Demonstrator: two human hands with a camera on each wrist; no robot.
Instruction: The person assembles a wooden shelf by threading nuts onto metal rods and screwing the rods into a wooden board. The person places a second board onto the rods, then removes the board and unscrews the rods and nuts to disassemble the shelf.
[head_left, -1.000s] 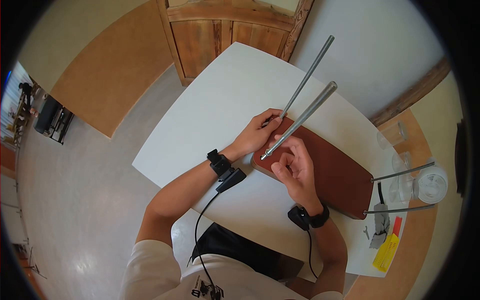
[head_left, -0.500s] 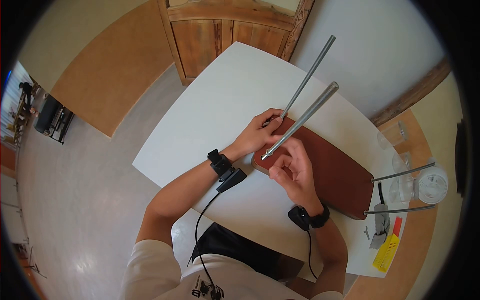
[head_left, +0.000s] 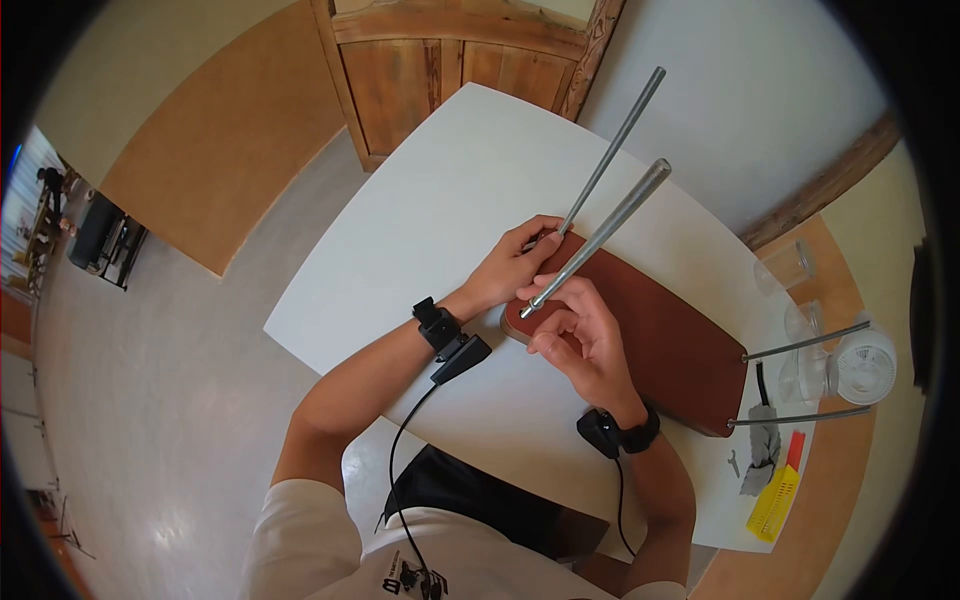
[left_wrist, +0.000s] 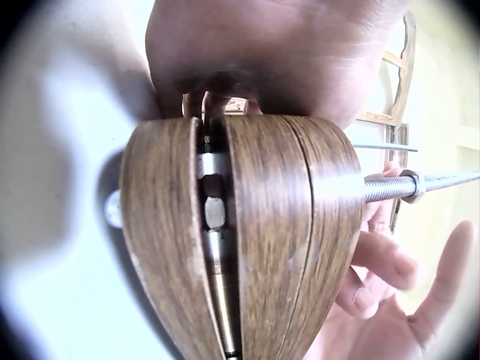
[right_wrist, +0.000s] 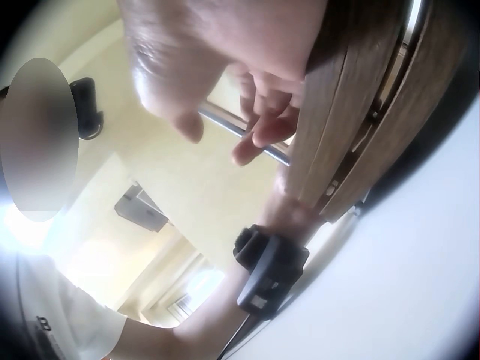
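Note:
A long red-brown board point(head_left: 660, 350) with wood-grain sides point(left_wrist: 270, 225) lies on the white table, metal rods rising from its corners. My left hand point(head_left: 505, 270) grips its far-left end beside the base of the far rod point(head_left: 622, 140); its fingers are partly hidden. Around the near rod point(head_left: 612, 225) my right hand point(head_left: 587, 345) hovers, fingers bent loosely and thumb apart, with no clear grip. A nut point(left_wrist: 412, 186) sits on that rod's threaded part, close to the right fingers. Between the board's layers, the left wrist view shows metal hardware point(left_wrist: 215, 214).
Two more rods point(head_left: 800, 345) stick out at the board's right end. Beyond them are clear jars point(head_left: 785, 270) and a white fan point(head_left: 863, 368). A small wrench point(head_left: 733, 463), grey cloth point(head_left: 763, 440) and yellow tray point(head_left: 771, 505) lie at the table's right. Cables hang from both wrists.
My right hand's fingers have shifted slightly left around the near rod's base. My left hand keeps its place on the board.

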